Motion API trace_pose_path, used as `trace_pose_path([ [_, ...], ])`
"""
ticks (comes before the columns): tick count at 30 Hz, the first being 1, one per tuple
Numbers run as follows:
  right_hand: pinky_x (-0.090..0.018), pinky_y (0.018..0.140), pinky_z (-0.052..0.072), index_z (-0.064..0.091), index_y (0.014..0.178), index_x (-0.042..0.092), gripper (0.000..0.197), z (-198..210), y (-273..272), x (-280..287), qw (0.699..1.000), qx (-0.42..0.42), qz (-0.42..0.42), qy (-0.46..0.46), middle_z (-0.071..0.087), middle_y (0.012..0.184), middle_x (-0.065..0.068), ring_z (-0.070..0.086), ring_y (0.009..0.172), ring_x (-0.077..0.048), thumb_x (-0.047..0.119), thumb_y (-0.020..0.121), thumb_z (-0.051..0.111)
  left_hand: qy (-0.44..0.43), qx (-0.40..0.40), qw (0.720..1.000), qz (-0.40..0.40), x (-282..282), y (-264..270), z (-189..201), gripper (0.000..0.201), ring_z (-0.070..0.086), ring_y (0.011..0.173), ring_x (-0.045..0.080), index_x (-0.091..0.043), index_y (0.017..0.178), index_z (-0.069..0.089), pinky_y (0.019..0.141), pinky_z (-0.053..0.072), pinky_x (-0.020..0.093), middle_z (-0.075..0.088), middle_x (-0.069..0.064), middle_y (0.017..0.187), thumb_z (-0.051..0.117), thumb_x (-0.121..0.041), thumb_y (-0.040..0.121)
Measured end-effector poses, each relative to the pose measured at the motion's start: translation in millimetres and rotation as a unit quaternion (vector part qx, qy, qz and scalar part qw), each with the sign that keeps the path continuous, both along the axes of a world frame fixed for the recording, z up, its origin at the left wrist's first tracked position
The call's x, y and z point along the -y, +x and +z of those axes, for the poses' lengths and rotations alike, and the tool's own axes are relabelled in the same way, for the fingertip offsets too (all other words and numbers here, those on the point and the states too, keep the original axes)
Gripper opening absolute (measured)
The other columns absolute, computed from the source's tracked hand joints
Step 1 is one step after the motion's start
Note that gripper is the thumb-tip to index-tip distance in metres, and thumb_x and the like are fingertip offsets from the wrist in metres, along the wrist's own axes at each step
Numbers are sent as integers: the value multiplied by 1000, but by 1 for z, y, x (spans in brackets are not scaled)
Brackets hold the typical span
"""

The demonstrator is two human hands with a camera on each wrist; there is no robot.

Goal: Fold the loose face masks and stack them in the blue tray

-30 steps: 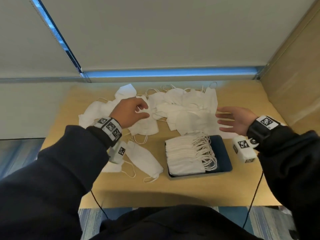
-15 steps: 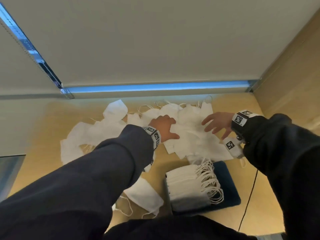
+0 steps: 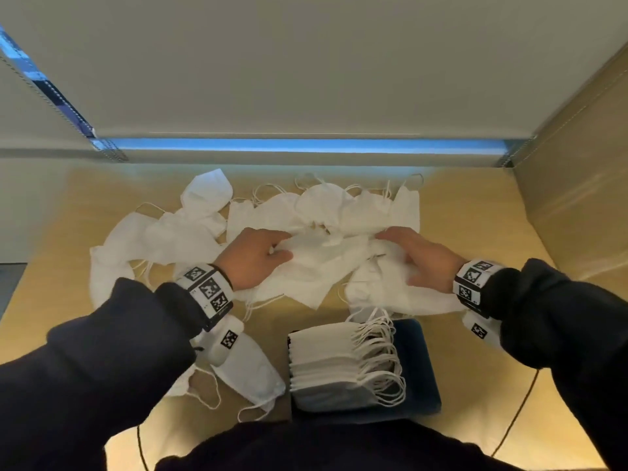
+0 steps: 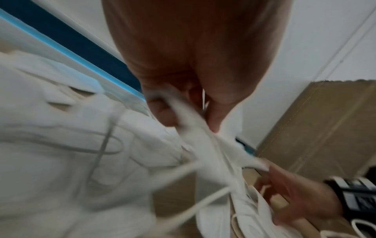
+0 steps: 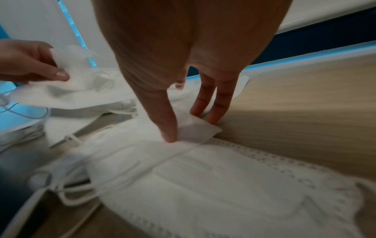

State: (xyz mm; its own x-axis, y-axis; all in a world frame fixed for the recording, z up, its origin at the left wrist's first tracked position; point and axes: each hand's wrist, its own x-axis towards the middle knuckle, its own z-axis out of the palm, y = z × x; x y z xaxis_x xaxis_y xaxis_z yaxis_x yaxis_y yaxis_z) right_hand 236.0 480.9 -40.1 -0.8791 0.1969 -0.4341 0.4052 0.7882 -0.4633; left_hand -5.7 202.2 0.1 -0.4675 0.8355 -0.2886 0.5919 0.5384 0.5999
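both hands pinch one loose white fabric face mask point(image 3: 316, 263) just beyond the dark blue plastic tray point(image 3: 419, 365): left hand point(image 3: 253, 258) one end, right hand point(image 3: 424, 260) the other. lift gently so tangled ear loops slip free, then fold edges evenly.

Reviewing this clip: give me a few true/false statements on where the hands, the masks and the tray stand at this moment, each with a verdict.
1. The left hand pinches a white mask from the loose pile. True.
2. The blue tray holds no masks. False: a row of folded masks fills its left part.
3. The right hand is down on the masks, thumb and fingers at a mask's corner. True.
4. One mask lies on the table left of the tray. True.
5. Both hands are over the tray. False: they are over the pile, beyond it.
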Motion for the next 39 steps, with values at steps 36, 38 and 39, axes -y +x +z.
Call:
trace_pose_path([
  [36, -31, 71, 42, 65, 85, 16, 27, 30, -43, -13, 984, 159, 39, 72, 65, 97, -3, 58, 87, -20, 30, 74, 85, -210, -126, 967, -71, -25, 19, -50, 75, 62, 109, 32, -20, 140, 41, 84, 53, 40, 60, 9, 125, 79, -44, 80],
  [38, -32, 70, 44, 70, 79, 15, 25, 45, -33, -27, 992, 123, -16, -17, 65, 78, 2, 57, 72, -14, 33, 75, 87, -196, -142, 967, -80, -26, 17, -53, 48, 62, 107, 30, -23, 133, 50, 82, 50, 36, 63, 8, 121, 67, -31, 89],
  [39, -32, 69, 45, 71, 71, 19, 21, 54, -28, -32, 992, 107, -46, -54, 64, 69, 4, 55, 64, -11, 32, 77, 86, -187, -155, 966, -87, -24, 14, -52, 36, 61, 108, 30, -22, 127, 56, 82, 49, 36, 62, 7, 119, 61, -27, 91],
])
